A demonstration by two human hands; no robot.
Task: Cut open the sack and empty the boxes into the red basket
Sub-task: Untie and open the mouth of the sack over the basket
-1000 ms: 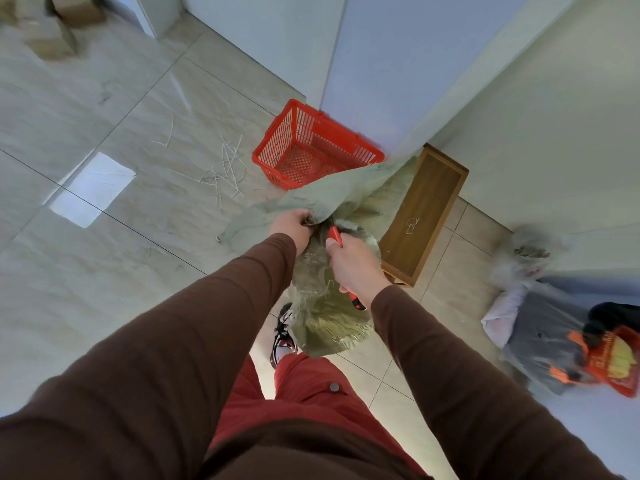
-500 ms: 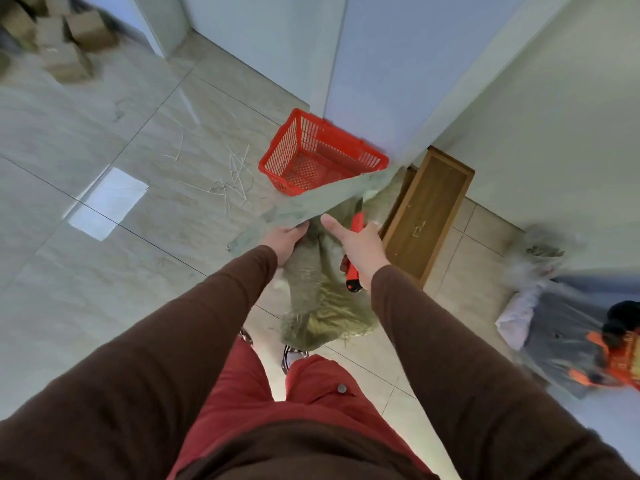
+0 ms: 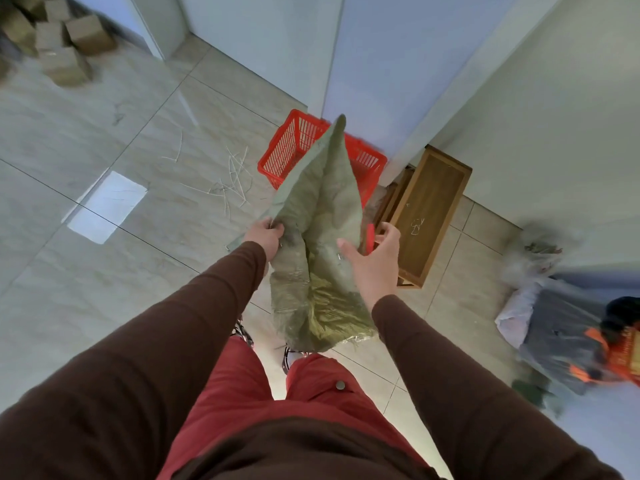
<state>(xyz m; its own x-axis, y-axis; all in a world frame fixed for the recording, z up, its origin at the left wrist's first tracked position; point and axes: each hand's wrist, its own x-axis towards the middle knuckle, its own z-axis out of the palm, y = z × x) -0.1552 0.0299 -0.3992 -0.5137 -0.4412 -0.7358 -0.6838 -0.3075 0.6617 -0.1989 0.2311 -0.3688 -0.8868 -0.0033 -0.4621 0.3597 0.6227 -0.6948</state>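
Note:
A limp green woven sack (image 3: pixel 320 237) hangs in front of me, its upper corner pointing up over the red basket (image 3: pixel 294 147). My left hand (image 3: pixel 265 235) grips the sack's left edge. My right hand (image 3: pixel 372 252) is at the sack's right side with thumb and fingers spread, and a red cutter (image 3: pixel 370 237) sits against its palm. The red basket stands on the floor by the wall corner, partly hidden by the sack; what it holds is not visible. Several cardboard boxes (image 3: pixel 65 46) lie on the floor at the far left.
A wooden stool (image 3: pixel 429 209) stands right of the basket against the wall. Cut strings (image 3: pixel 228 181) are scattered on the tiled floor to the left. Bags and bundles (image 3: pixel 571 327) lie at the right. My red-trousered legs are below.
The sack has been lifted and spread upright, its corner now rising over the basket. My right hand has moved from the sack's top to its right side and its fingers have spread.

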